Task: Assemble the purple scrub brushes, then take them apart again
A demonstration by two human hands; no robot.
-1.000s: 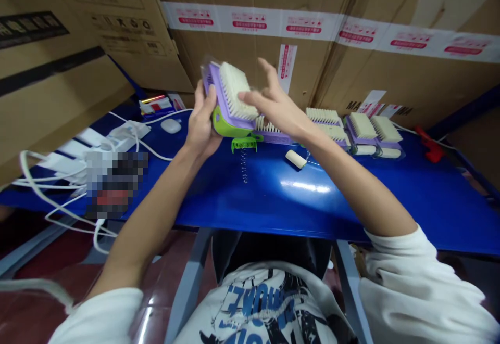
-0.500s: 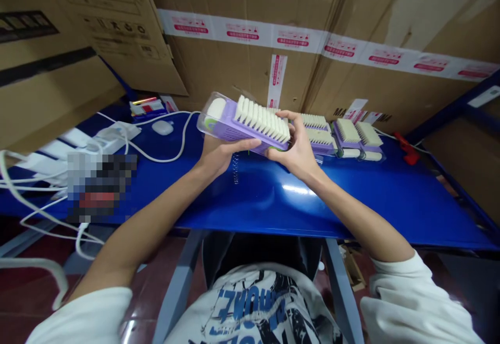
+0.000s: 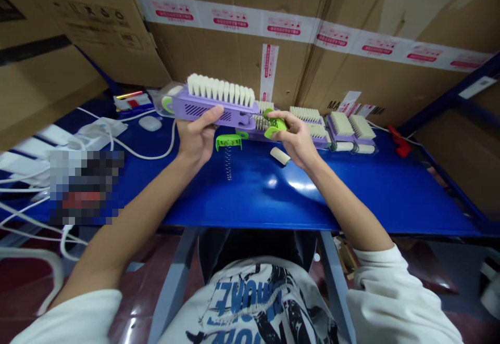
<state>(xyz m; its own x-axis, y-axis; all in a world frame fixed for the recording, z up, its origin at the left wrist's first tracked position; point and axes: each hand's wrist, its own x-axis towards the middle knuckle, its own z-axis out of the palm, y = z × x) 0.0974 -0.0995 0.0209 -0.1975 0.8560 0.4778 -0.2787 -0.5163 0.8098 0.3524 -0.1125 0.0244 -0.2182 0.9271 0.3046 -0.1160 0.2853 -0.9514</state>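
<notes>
My left hand (image 3: 199, 138) is closed around a purple brush (image 3: 211, 112) with cream bristles facing up and a clear cover at its left end. Just right of the brush, my right hand (image 3: 292, 138) pinches a bright green clip (image 3: 276, 125). A spring seems to stretch between the clip and the brush's open end. On the blue table below lie another green part (image 3: 229, 141), a coiled metal spring (image 3: 229, 164) and a short cream roller (image 3: 280, 156). More purple brushes (image 3: 344, 128) stand in a row behind and to the right.
A large cardboard box (image 3: 219, 47) forms the back wall. At the left are a power strip (image 3: 94, 130) with white cables, a white mouse (image 3: 150, 123) and a small box (image 3: 133, 102). A red tool (image 3: 399, 142) rests at the right on the blue table (image 3: 390, 193).
The green clip has come away from the brush's right end in my right hand. The brush has shifted left and up in my left hand. The roller and green part on the table now show.
</notes>
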